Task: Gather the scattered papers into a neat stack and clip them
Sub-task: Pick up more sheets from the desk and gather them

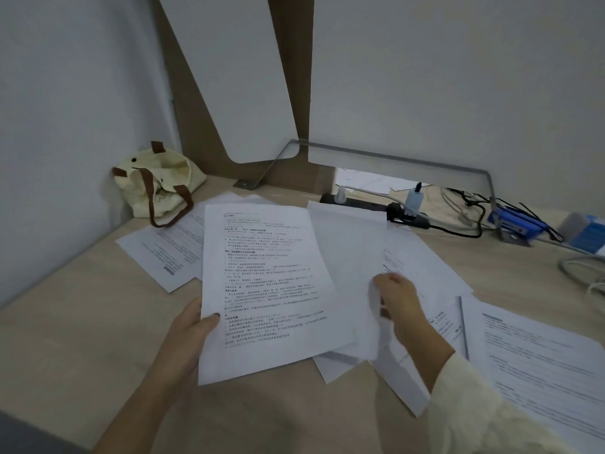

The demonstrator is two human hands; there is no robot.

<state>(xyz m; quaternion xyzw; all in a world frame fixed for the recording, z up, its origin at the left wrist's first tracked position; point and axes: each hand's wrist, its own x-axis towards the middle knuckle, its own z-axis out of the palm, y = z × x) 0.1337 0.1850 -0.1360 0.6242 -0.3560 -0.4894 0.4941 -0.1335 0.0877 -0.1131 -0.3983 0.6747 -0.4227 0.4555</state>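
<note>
Two hands work a scatter of printed papers on a pale worktop: the left hand pinches the lower left edge of a printed sheet, apparently the start of the stack, while the right hand closes on a blank sheet just beside it; loose pages lie right of the right hand, another page beyond the left; no clip visible
</note>
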